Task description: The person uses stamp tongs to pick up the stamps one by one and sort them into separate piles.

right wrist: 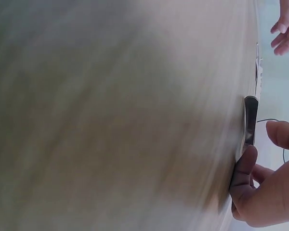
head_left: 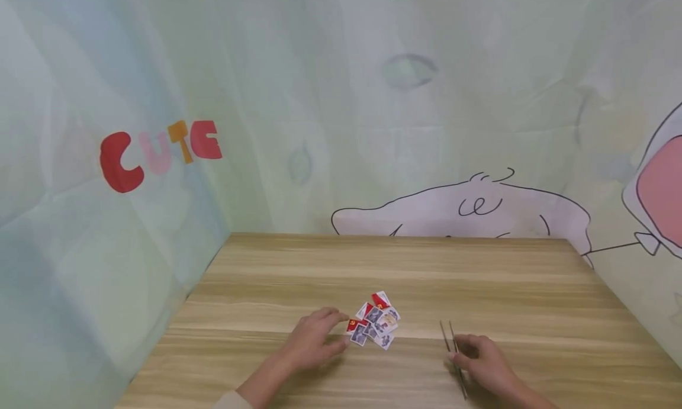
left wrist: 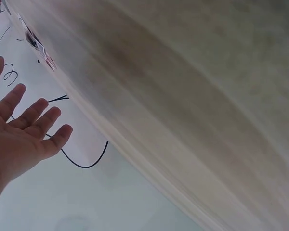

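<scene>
Small red, white and grey stamp-like paper pieces (head_left: 375, 323) overlap mid-way across the wood-grain worktop (head_left: 319, 267), probably bunched there for easy reach. My left grip (head_left: 317, 341), fingers spread loosely, holds nothing just left of them. My right grip (head_left: 487, 361) has its thumb against slim metal tweezers (right wrist: 250, 113), tips facing far; can't tell if pinched. No container visible.

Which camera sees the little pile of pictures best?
The head view: it looks down on the little pile of pictures, showing printed sides. The left wrist view shows just a slanted strip, upper left; the right wrist view, a nearly edge-on sliver, right side.
</scene>
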Action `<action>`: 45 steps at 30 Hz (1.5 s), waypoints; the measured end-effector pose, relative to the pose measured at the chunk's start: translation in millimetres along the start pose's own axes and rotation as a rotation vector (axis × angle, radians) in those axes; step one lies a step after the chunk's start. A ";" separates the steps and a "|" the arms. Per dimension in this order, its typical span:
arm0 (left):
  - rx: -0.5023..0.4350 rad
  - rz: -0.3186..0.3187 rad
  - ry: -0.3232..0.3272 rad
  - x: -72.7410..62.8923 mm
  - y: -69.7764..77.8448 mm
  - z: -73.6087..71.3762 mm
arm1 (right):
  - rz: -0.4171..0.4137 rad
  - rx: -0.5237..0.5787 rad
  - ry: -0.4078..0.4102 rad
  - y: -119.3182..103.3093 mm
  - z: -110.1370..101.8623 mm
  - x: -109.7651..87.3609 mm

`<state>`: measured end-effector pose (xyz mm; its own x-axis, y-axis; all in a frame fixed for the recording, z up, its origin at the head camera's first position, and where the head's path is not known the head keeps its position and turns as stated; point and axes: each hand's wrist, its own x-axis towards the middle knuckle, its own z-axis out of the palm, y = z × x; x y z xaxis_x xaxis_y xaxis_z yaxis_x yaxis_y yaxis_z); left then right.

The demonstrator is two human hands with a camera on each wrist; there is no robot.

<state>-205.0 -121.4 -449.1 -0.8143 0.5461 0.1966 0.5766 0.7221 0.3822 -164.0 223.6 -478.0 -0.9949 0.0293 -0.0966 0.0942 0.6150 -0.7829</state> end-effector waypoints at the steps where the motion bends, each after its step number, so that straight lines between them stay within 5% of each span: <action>1: 0.005 0.004 -0.011 0.8 0.2 0.4 | -0.009 -0.008 0.006 -0.3 0.0 -0.2; 8: 0.045 0.042 -0.059 5.5 -0.2 9.5 | -0.052 -0.034 0.037 -1.1 2.5 -3.3; 31: 0.136 0.127 -0.146 26.8 15.3 25.1 | -0.008 -0.054 0.029 -0.9 4.4 0.2; 45: 0.214 0.154 -0.193 30.9 23.5 32.7 | -0.070 -0.028 0.023 2.7 4.3 2.1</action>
<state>-214.5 -73.7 -463.5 -0.7007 0.7114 0.0543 0.7095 0.6866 0.1588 -165.7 221.9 -483.0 -0.9996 0.0038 -0.0281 0.0241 0.6382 -0.7695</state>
